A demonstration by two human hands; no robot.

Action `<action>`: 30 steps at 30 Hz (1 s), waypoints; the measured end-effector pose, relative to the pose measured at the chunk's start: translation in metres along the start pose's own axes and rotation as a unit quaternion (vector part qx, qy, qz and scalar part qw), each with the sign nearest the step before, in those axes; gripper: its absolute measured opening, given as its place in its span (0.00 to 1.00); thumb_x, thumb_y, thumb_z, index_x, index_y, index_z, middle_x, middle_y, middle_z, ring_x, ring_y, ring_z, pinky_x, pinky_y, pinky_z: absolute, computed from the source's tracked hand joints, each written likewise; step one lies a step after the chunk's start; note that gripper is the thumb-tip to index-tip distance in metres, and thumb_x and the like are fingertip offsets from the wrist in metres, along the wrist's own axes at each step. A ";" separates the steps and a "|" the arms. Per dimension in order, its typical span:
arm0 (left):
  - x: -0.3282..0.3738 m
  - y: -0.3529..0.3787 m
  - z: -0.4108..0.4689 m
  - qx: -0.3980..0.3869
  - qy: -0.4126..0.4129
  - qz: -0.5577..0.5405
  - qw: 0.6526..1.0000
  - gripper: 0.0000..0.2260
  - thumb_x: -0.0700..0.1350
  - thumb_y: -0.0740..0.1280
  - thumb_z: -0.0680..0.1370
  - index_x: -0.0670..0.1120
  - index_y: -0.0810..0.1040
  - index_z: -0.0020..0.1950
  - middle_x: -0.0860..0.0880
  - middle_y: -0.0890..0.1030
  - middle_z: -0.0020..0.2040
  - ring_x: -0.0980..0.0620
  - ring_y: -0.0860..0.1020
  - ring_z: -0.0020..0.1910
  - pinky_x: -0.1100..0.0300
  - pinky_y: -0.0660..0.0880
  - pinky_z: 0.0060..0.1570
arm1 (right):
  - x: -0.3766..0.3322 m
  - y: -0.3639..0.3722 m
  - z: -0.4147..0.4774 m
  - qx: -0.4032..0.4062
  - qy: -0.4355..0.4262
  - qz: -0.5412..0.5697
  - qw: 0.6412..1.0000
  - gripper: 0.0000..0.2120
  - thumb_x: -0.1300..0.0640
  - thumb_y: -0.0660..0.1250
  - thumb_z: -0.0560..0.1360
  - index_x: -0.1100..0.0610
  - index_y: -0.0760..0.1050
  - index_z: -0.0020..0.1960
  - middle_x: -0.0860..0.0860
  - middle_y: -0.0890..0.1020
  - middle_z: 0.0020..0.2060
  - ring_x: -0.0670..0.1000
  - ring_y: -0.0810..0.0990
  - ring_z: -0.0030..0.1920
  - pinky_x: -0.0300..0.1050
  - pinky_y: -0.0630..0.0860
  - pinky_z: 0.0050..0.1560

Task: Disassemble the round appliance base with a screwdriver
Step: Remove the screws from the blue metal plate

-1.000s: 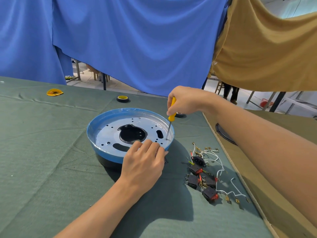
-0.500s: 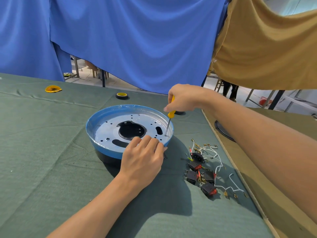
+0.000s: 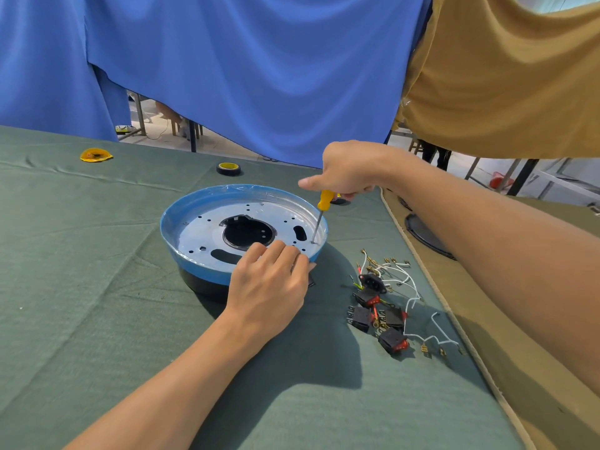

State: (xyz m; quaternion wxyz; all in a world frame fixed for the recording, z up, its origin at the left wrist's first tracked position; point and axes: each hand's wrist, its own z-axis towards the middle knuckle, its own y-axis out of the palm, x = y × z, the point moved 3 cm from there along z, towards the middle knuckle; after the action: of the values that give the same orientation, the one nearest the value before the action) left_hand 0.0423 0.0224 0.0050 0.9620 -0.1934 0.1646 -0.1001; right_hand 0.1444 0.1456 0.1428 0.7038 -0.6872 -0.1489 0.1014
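I see the round appliance base (image 3: pixel 172 235) sitting mid-worktop (image 3: pixel 97 303) on the green cloth. Its blue rim faces up around a silver metal plate that has a large dark opening in the middle. It rests on a black lower part.

The right hand (image 3: pixel 347 172) comes in from the far right side, its fingers (image 3: pixel 354 191) closed round the yellow handle of a screwdriver (image 3: pixel 319 216). The thumb sticks out to the left. The shaft slants down, and its tip meets the plate just inside the rim on the right side.

The left hand (image 3: pixel 269 287) holds the near edge of the base. Its fingers (image 3: pixel 276 250) are bent over the rim onto the plate, and the thumb is against the outer wall.

To the right of the base, apart from it, lies a cluster of black rocker switches (image 3: pixel 380 306) with red faces, plus a black socket and white wires with brass terminals.

At the far edge of the worktop are a roll of black tape (image 3: pixel 229 168) with a yellow core and, further left, a yellow crumpled piece (image 3: pixel 95 155) that I cannot identify. A blue cloth (image 3: pixel 259 76) and a tan cloth (image 3: pixel 503 76) hang behind.
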 end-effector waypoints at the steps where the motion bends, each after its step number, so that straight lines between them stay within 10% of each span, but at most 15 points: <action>1: 0.000 0.000 0.000 0.000 0.000 0.000 1.000 0.14 0.43 0.69 0.77 0.44 0.77 0.31 0.48 0.78 0.31 0.47 0.75 0.31 0.56 0.70 0.31 | -0.001 0.000 0.000 0.004 -0.008 -0.008 1.000 0.25 0.40 0.64 0.75 0.58 0.76 0.28 0.48 0.76 0.19 0.49 0.73 0.23 0.40 0.70 0.28; 6: 0.000 0.001 0.000 -0.005 0.001 -0.002 1.000 0.15 0.43 0.69 0.77 0.44 0.76 0.31 0.49 0.77 0.30 0.47 0.75 0.30 0.56 0.70 0.30 | -0.004 -0.003 -0.005 -0.018 -0.052 -0.023 0.998 0.07 0.50 0.71 0.73 0.51 0.80 0.39 0.50 0.83 0.36 0.52 0.80 0.41 0.43 0.73 0.33; 11: 0.000 0.001 0.000 -0.014 0.003 -0.008 1.000 0.14 0.43 0.68 0.77 0.44 0.76 0.31 0.49 0.78 0.31 0.46 0.76 0.31 0.56 0.71 0.31 | -0.004 -0.005 -0.004 -0.052 -0.072 0.000 0.996 0.03 0.51 0.72 0.72 0.47 0.79 0.40 0.49 0.80 0.41 0.47 0.78 0.37 0.36 0.69 0.26; 16: 0.000 0.001 -0.001 -0.019 0.006 -0.011 1.000 0.14 0.44 0.68 0.78 0.44 0.78 0.32 0.48 0.79 0.31 0.47 0.76 0.31 0.56 0.72 0.31 | -0.004 -0.001 0.001 0.010 -0.023 -0.047 0.999 0.29 0.35 0.60 0.75 0.57 0.71 0.28 0.51 0.73 0.24 0.51 0.69 0.26 0.41 0.65 0.28; 23: 0.000 0.001 0.000 -0.003 0.004 -0.009 1.000 0.15 0.43 0.68 0.77 0.44 0.76 0.30 0.49 0.77 0.30 0.47 0.75 0.30 0.56 0.70 0.30 | -0.006 -0.004 -0.003 -0.047 -0.057 0.022 0.997 0.03 0.52 0.72 0.72 0.50 0.79 0.42 0.52 0.81 0.40 0.51 0.78 0.37 0.40 0.72 0.29; 30: 0.000 0.001 -0.001 -0.012 0.006 -0.010 1.000 0.14 0.44 0.69 0.77 0.44 0.77 0.31 0.48 0.78 0.31 0.47 0.76 0.31 0.56 0.71 0.30 | -0.002 0.000 0.003 0.012 -0.013 -0.004 1.000 0.25 0.40 0.62 0.76 0.58 0.67 0.29 0.52 0.70 0.24 0.52 0.67 0.27 0.43 0.65 0.29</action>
State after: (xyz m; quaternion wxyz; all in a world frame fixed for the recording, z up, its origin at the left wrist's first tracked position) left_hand 0.0425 0.0228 0.0041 0.9576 -0.2058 0.1696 -0.1093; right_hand 0.1420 0.1475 0.1431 0.7105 -0.6766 -0.1595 0.1092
